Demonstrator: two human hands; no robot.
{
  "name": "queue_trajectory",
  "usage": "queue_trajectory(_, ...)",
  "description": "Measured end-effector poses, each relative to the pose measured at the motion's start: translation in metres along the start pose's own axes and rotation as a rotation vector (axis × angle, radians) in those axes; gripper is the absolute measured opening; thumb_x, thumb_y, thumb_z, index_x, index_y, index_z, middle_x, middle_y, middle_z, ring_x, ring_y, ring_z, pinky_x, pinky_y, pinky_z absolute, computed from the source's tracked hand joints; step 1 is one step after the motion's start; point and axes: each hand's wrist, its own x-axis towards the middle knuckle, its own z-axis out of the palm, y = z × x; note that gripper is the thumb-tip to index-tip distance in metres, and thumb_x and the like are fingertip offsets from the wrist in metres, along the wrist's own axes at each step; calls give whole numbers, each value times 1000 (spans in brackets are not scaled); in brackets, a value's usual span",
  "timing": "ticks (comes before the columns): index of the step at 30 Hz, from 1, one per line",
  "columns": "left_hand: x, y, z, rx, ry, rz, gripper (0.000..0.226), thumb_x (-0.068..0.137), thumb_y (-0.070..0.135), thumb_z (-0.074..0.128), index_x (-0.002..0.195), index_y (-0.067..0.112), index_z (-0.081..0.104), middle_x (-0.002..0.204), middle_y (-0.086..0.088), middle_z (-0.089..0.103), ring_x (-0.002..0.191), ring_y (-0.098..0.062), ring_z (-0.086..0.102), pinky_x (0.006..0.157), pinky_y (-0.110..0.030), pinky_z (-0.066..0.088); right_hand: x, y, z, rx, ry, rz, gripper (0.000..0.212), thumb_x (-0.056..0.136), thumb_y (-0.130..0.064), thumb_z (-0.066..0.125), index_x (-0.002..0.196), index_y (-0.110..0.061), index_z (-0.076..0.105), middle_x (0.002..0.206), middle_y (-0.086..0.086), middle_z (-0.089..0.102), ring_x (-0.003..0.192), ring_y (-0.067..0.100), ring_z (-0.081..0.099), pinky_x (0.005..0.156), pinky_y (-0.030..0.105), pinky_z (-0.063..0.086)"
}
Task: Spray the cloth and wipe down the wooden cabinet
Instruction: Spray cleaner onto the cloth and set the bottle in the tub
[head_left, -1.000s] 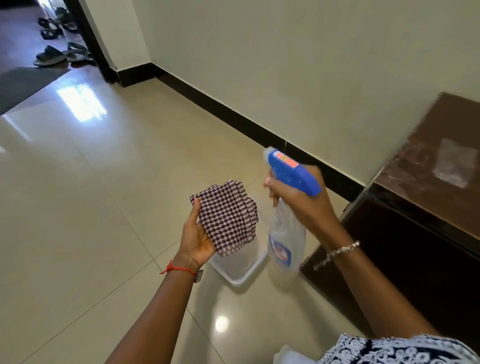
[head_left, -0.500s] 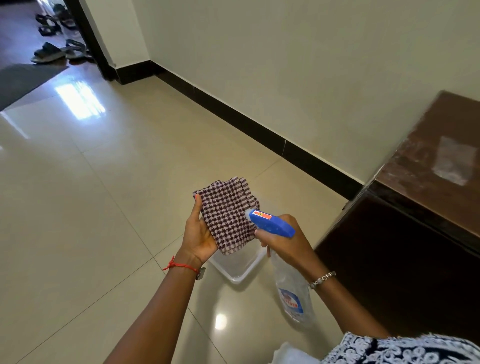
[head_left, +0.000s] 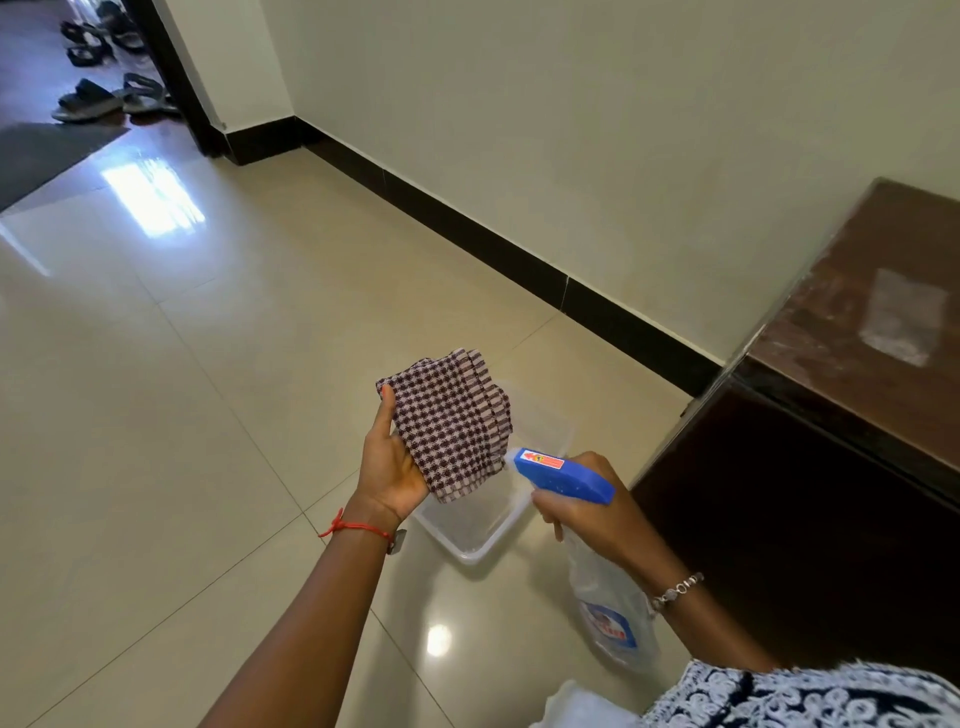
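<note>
Head view, noted from the doorway.

— Grip? Left hand (head_left: 387, 467) pinches a folded checked cloth (head_left: 451, 423), thumb on top. Right hand (head_left: 587, 512) is wrapped round the spray bottle (head_left: 605, 587), nozzle almost touching the cloth.

— Cabinet?

— Wooden cabinet (head_left: 852, 332) stands to the right, not yet wiped.

— Risks?

— Nozzle sits at the cloth's lower edge; mist may miss into the plastic tub (head_left: 475, 540) or onto the glossy floor (head_left: 156, 415), leaving it slippery.
</note>
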Motion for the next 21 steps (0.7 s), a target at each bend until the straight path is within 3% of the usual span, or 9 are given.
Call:
queue_trajectory(4,-1,-1,-1,3,8,-4,60,86,62,35,120,17,56,109,-10,69,109,-33,57,73,-46,56,1,-4,-4,60,18,-27,19,76,-16,61,67,-2,55,54,9,47,49,14,46,49,16,41)
queue_trajectory(7,-1,-1,0,19,-5,-10,62,85,63,35,122,17,56,115,-11,66,111,-33,56,78,-47,54,6,-6,-2,54,52,-43,32,71,-20,58,72,12,56,59,20,49,51,19,47,48,19,42)
queue_trajectory(13,-3,-3,-1,14,-1,-9,61,84,62,36,118,17,58,111,-11,68,104,-32,61,75,-48,56,10,-7,-3,50,130,1,18,69,-23,55,54,-12,54,51,6,48,47,11,46,49,19,42)
queue_trajectory(16,-5,-4,-3,8,1,-7,60,83,62,37,114,16,60,109,-11,69,105,-32,59,76,-48,55,10,-4,-6,68,159,36,16,67,-23,55,57,-11,55,54,6,48,48,9,47,48,15,42)
queue_trajectory(19,-6,-4,-2,0,-7,-8,60,81,62,39,106,16,68,109,-12,69,104,-33,61,78,-50,54,9,-1,-7,68,155,46,25,66,-24,57,68,1,59,57,9,49,51,16,48,49,18,42)
queue_trajectory(21,-6,-3,-1,0,-8,-1,60,81,63,39,98,17,73,108,-11,69,99,-32,64,75,-48,56,8,-1,-5,70,144,38,21,66,-22,57,65,0,58,54,7,47,48,13,47,47,17,42)
